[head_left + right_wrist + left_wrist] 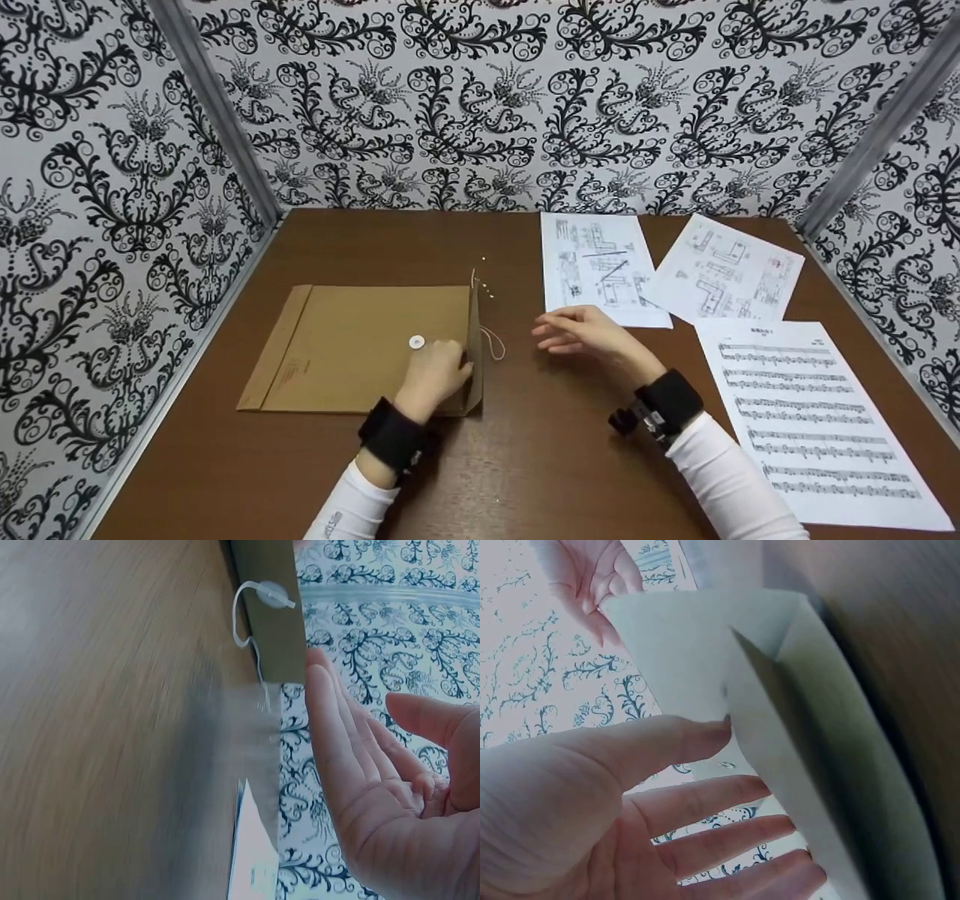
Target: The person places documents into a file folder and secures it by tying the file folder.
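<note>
A brown paper envelope (352, 337) lies on the table's left half, its mouth facing right and standing partly apart. My left hand (435, 375) is at that mouth; in the left wrist view, the extended fingers and thumb of this hand (592, 802) touch the envelope's edge (757, 712). A white button (416, 342) sits on the envelope, and a thin string (493, 343) loops out at the flap. Empty, with fingers extended, my right hand (592, 337) hovers right of the envelope; the right wrist view shows this hand (390, 787) beside the flap (276, 645).
Two sheets with technical drawings, one (600, 274) near the back and another (724, 270) to its right, lie on the brown table (510, 465). A sheet of music (817, 420) lies at the right. Patterned walls (480, 105) enclose the table's back and sides.
</note>
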The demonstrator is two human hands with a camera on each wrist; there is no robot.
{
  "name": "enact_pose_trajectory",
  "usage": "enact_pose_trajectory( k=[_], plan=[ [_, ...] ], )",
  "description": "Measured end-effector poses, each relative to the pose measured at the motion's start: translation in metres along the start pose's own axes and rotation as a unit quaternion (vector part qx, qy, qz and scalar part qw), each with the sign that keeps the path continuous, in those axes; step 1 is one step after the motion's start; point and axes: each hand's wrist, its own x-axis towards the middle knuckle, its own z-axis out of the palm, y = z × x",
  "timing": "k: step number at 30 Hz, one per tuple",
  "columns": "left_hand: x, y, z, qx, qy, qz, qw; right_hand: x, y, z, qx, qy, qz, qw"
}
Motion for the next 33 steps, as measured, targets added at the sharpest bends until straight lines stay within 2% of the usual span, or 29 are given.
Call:
enact_pose_trajectory(
  k=[6, 11, 14, 17, 20, 21, 24, 27, 29, 33],
  plan=[
    [-0.003, 0.011, -0.006, 0.001, 0.017, 0.016, 0.9997, -0.010, 0.004, -0.019, -0.060, 0.032, -0.013, 0.9976],
    [-0.007, 0.023, -0.011, 0.004, 0.031, 0.030, 0.9991, -0.020, 0.005, -0.030, -0.136, 0.083, -0.024, 0.9869],
    [-0.009, 0.031, -0.013, 0.008, 0.039, 0.041, 0.9984, -0.025, 0.007, -0.036, -0.186, 0.111, -0.032, 0.9758],
    [-0.009, 0.038, -0.013, 0.015, 0.044, 0.056, 0.9974, -0.030, 0.012, -0.043, -0.259, 0.140, -0.043, 0.9547],
    [-0.009, 0.046, -0.013, 0.024, 0.046, 0.070, 0.9962, -0.033, 0.018, -0.050, -0.312, 0.161, -0.047, 0.9352],
    [-0.009, 0.048, -0.013, 0.027, 0.047, 0.076, 0.9957, -0.035, 0.019, -0.052, -0.324, 0.164, -0.045, 0.9305],
    [-0.010, 0.054, -0.011, 0.033, 0.054, 0.099, 0.9930, -0.039, 0.023, -0.057, -0.336, 0.162, -0.037, 0.9270],
    [-0.011, 0.058, -0.008, 0.040, 0.066, 0.134, 0.9880, -0.043, 0.026, -0.063, -0.351, 0.153, -0.024, 0.9232],
    [-0.011, 0.059, -0.006, 0.044, 0.071, 0.157, 0.9841, -0.045, 0.027, -0.066, -0.370, 0.146, -0.014, 0.9175],
    [-0.012, 0.062, -0.001, 0.046, 0.064, 0.180, 0.9805, -0.049, 0.031, -0.069, -0.402, 0.134, 0.000, 0.9059]
  ],
)
